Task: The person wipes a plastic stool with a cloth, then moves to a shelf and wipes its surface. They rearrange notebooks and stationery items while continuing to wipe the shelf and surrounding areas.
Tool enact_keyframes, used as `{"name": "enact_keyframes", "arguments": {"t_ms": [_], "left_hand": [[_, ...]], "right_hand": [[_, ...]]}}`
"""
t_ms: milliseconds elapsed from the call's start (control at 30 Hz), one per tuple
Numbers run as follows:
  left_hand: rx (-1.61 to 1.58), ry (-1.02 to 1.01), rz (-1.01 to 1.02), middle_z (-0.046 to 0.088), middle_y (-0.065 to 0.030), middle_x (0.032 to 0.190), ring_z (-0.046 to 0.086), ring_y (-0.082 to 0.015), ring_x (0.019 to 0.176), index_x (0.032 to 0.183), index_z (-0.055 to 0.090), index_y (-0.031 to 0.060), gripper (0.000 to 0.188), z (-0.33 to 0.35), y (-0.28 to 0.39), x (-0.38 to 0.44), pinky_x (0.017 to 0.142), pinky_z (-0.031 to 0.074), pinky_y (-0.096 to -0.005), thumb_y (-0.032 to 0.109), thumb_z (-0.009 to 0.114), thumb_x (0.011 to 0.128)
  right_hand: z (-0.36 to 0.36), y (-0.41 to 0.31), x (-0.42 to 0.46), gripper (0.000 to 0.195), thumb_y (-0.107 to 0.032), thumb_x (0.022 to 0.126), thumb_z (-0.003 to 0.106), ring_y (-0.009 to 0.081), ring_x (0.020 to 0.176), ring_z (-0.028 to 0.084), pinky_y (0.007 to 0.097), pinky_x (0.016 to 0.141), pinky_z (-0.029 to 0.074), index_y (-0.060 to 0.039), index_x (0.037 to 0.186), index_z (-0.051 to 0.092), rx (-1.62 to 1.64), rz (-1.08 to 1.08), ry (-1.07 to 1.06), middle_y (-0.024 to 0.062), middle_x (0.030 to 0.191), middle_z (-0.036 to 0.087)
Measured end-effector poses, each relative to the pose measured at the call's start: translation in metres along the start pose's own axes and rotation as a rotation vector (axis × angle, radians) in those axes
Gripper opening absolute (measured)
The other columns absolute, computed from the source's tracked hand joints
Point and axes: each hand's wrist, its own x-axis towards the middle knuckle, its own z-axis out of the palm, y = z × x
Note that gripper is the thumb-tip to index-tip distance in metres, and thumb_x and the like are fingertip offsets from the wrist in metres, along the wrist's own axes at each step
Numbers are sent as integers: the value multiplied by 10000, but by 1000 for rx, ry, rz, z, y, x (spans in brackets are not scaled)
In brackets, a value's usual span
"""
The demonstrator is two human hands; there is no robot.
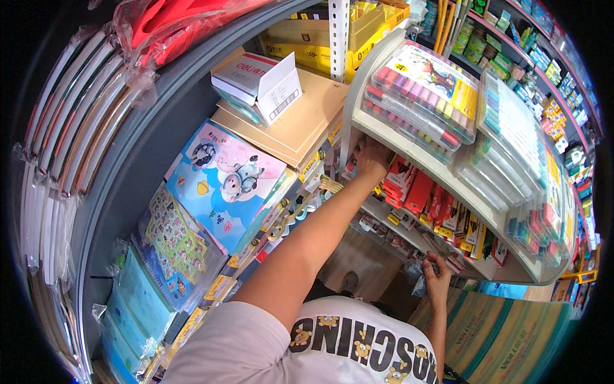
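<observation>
My left hand [371, 156] reaches into the upper compartment of a white shelf rack [460, 189]. Its fingers are partly hidden under the top board, so whether they hold anything cannot be seen. Beside it, red boxed packets [417, 192] stand in a row, with several black and yellow packets [467, 225] farther right. Lower down, my right hand [437, 273] is bent at the fingers around a small crumpled clear plastic bag [418, 283]. Above my left hand, clear cases of coloured markers [424, 91] lie stacked on the rack's top.
At left, a dark shelf holds a blue cartoon picture book [230, 182], sticker sheets [177, 235] and brown paper folders [307, 110] under an open white carton [256, 86]. A perforated white post [338, 38] rises behind. Striped cartons [494, 331] stand at lower right.
</observation>
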Motion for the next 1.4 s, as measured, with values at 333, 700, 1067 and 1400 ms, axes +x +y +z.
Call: {"name": "enact_keyframes", "arguments": {"t_ms": [333,700,1067,1400], "left_hand": [[-131,108,-71,500,-146,1296,455,-376,1178,1251,544,99,443,3,5,7,927,389,-479,302,515,859],[-100,110,-199,470,-200,1308,436,-368,1208,1275,483,57,456,44,-16,15,967,364,-507,271,514,873],[-204,17,-360,460,-197,1306,434,-399,1207,1359,399,68,574,19,20,10,990,371,-498,243,574,842],[-62,-322,-115,234,-141,1519,200,-311,1398,1468,278,140,960,49,-4,42,1137,160,-480,662,545,707]], "right_hand": [[0,0,4,250,-132,864,643,163,923,588,309,839,459,30,1054,639,-4,-39,-27,86,954,656],[8,-19,13,234,-109,875,624,165,855,568,315,782,468,66,1030,616,5,-9,-141,97,910,631],[3,26,14,315,-233,893,628,253,1000,577,358,879,439,-22,1126,651,-165,-123,-255,148,1077,657],[19,15,33,247,-128,883,636,139,872,577,279,794,467,32,1072,632,-19,-53,-285,66,954,643]]}}
